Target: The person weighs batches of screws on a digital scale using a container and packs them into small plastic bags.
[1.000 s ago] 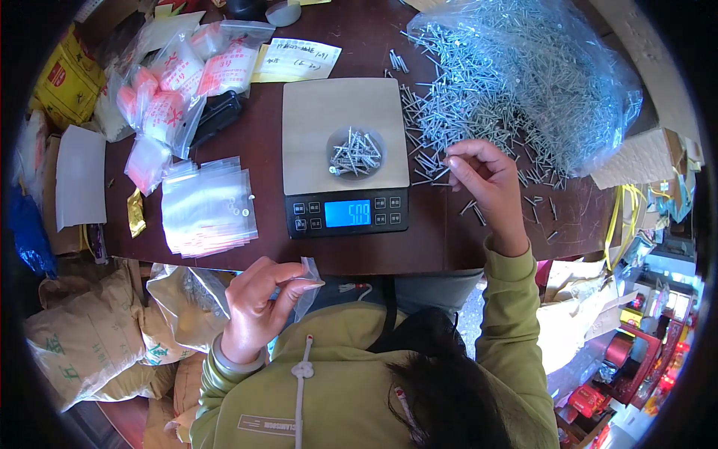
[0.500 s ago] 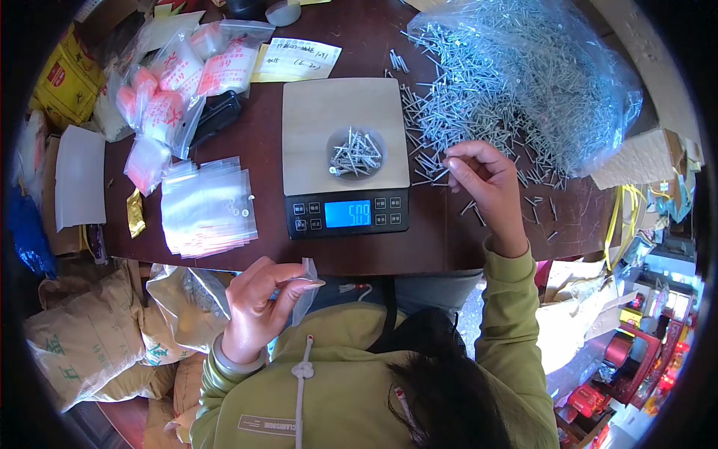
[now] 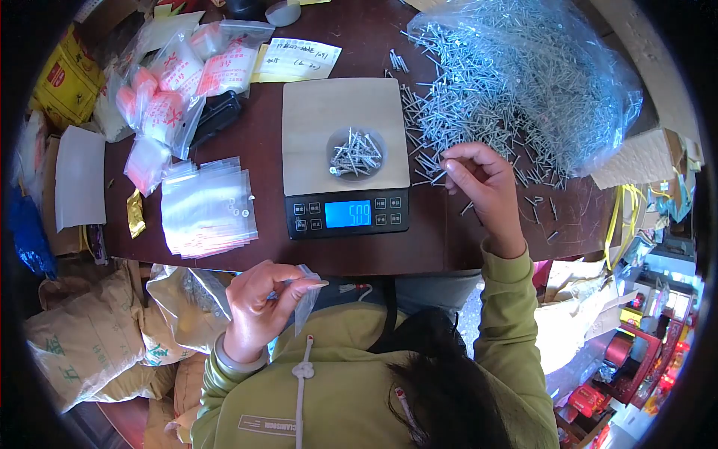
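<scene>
My left hand [image 3: 265, 303] pinches a small clear plastic bag [image 3: 305, 303] in front of the table's near edge. To the right of the scale, my right hand [image 3: 479, 179] is closed with thumb and fingertips together beside loose screws; whatever is between the fingertips is too small to name. A digital scale [image 3: 344, 105] with a lit blue display [image 3: 348, 214] stands between and beyond the hands. On its plate sits a small round dish [image 3: 336, 141] holding silver screws [image 3: 359, 156]. A large heap of screws [image 3: 464, 97] spills from a clear plastic bag [image 3: 598, 97].
Flat clear bags [image 3: 208, 209] lie stacked left of the scale. Behind them are filled bags with red print [image 3: 179, 67], a black object [image 3: 217, 118] and a handwritten note [image 3: 299, 60]. A gold wrapper [image 3: 135, 213] lies at the left. Brown sacks [image 3: 86, 337] stand below the table's left edge.
The small bag in my left hand has shifted and tilted slightly. My right hand has moved a little to the left and down. The scale and its dish look unchanged.
</scene>
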Demonstrator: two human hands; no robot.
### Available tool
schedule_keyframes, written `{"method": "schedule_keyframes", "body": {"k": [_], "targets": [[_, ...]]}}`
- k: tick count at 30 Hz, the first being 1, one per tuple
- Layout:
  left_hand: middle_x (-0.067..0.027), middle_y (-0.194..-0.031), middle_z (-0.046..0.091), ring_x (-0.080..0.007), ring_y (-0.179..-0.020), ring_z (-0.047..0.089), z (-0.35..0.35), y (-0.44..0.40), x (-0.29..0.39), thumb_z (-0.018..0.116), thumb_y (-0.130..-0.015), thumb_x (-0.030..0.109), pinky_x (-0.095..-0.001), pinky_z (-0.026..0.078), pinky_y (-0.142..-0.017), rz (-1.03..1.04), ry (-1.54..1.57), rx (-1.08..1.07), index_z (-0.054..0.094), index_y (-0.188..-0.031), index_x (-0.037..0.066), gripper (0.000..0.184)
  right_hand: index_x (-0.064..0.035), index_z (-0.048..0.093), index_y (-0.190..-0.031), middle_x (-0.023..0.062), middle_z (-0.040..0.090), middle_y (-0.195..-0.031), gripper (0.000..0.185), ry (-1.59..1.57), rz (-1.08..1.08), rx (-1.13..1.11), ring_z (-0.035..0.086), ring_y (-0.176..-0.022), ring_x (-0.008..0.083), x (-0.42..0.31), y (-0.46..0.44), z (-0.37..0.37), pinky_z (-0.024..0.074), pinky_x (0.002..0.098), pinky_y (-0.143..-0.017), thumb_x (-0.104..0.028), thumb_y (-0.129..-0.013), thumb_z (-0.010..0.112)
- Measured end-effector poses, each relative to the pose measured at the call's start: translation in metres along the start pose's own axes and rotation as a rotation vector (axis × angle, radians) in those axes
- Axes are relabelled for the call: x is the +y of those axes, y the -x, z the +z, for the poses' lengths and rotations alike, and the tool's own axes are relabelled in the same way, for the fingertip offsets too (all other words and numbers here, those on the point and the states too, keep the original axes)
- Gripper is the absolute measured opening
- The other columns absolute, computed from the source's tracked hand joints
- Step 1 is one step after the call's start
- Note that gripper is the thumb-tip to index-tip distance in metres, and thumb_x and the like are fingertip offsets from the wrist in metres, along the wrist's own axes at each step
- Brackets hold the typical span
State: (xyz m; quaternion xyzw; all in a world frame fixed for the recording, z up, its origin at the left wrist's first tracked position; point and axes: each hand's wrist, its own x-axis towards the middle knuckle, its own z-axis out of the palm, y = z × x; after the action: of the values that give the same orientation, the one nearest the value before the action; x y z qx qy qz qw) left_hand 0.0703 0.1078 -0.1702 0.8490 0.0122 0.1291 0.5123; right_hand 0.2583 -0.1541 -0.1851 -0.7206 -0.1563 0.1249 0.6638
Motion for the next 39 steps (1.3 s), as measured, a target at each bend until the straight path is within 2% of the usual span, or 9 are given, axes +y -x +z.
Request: {"method": "schedule_keyframes", "body": {"k": [4,7,13,17,20,23,28,34,39], "targets": [[-0.0067,-0.069,0.065,-0.0115,-0.052,0.057,-0.001,-0.003,0.003,0.078,-0.074,0.003,-0.0231,0.04,-0.045,0.008,-0.016,-0.006,0.064,-0.081,0.002,0.015,-0.0005,0.063,-0.101,0.0056,0.065,-0.088,0.013,0.039,0.009,-0.039,0.058,-0.069,0.0077,0.001,0.0,-0.001,0.0475,0.0213,-0.061,-0.005,-0.089,0.062],[-0.0065,-0.072,0.066,-0.0093,-0.054,0.056,-0.001,-0.002,0.003,0.078,-0.075,0.007,-0.0219,0.041,-0.049,-0.017,-0.016,-0.013,0.064,-0.081,0.001,0.016,-0.0018,0.065,-0.099,0.0012,0.063,-0.077,0.013,0.004,0.012,-0.006,0.058,-0.066,0.0056,0.0,-0.001,0.002,0.0465,0.0202,-0.059,-0.008,-0.087,0.067],[-0.007,-0.071,0.066,-0.0114,-0.054,0.058,-0.001,-0.002,0.0,0.078,-0.075,0.005,-0.023,0.042,-0.048,0.019,-0.031,-0.007,0.064,-0.081,0.002,0.016,-0.0017,0.065,-0.099,0.0013,0.064,-0.079,0.013,-0.01,0.004,0.002,0.058,-0.066,0.0057,-0.001,0.0,0.003,0.047,0.0205,-0.059,-0.008,-0.088,0.066],[-0.0074,-0.07,0.066,-0.0131,-0.055,0.061,0.0,-0.003,0.002,0.078,-0.075,0.004,-0.0235,0.043,-0.047,0.021,-0.026,-0.002,0.064,-0.081,0.002,0.016,-0.0002,0.063,-0.101,0.0061,0.066,-0.088,0.013,0.014,0.017,-0.025,0.058,-0.069,0.0079,-0.001,0.001,0.0,0.0478,0.0214,-0.062,-0.006,-0.089,0.062],[-0.0065,-0.072,0.067,-0.0083,-0.055,0.056,0.0,-0.001,0.0,0.079,-0.075,0.008,-0.0212,0.041,-0.049,-0.005,-0.016,0.0,0.064,-0.081,0.0,0.017,0.0,0.063,-0.101,0.0063,0.066,-0.088,0.013,0.024,0.018,-0.022,0.059,-0.069,0.0079,-0.001,0.0,0.0,0.0479,0.0213,-0.061,-0.006,-0.089,0.062],[-0.0066,-0.072,0.067,-0.0083,-0.054,0.056,-0.001,-0.001,0.0,0.079,-0.075,0.008,-0.0213,0.041,-0.049,-0.005,-0.037,-0.016,0.064,-0.081,0.001,0.017,0.0001,0.063,-0.101,0.0064,0.066,-0.088,0.013,0.03,0.015,-0.022,0.059,-0.069,0.0079,0.0,0.0,0.0,0.0481,0.0214,-0.061,-0.006,-0.089,0.062],[-0.0067,-0.068,0.065,-0.0122,-0.051,0.057,-0.001,-0.003,0.0,0.078,-0.075,0.005,-0.0237,0.04,-0.045,0.022,-0.034,-0.011,0.064,-0.082,0.003,0.016,0.0002,0.063,-0.101,0.0063,0.066,-0.088,0.013,0.027,0.015,-0.016,0.059,-0.069,0.0079,0.0,0.0,0.0,0.048,0.0213,-0.061,-0.006,-0.089,0.062],[-0.0076,-0.071,0.065,-0.0117,-0.053,0.059,0.002,-0.003,0.0,0.078,-0.075,0.005,-0.0228,0.043,-0.046,0.02,0.003,-0.017,0.064,-0.082,0.002,0.017,0.0,0.063,-0.101,0.0041,0.064,-0.08,0.014,-0.119,0.009,-0.051,0.058,-0.066,0.0072,-0.008,-0.009,0.009,0.0473,0.0209,-0.059,-0.006,-0.089,0.064],[-0.0081,-0.072,0.066,-0.0111,-0.053,0.059,0.004,-0.003,0.001,0.078,-0.075,0.005,-0.0229,0.043,-0.046,0.057,0.012,-0.034,0.064,-0.083,0.002,0.017,0.0012,0.062,-0.1,0.0067,0.065,-0.085,0.012,-0.328,0.014,-0.204,0.06,-0.067,0.0094,-0.029,-0.032,0.041,0.0486,0.022,-0.059,-0.005,-0.09,0.063]]}}
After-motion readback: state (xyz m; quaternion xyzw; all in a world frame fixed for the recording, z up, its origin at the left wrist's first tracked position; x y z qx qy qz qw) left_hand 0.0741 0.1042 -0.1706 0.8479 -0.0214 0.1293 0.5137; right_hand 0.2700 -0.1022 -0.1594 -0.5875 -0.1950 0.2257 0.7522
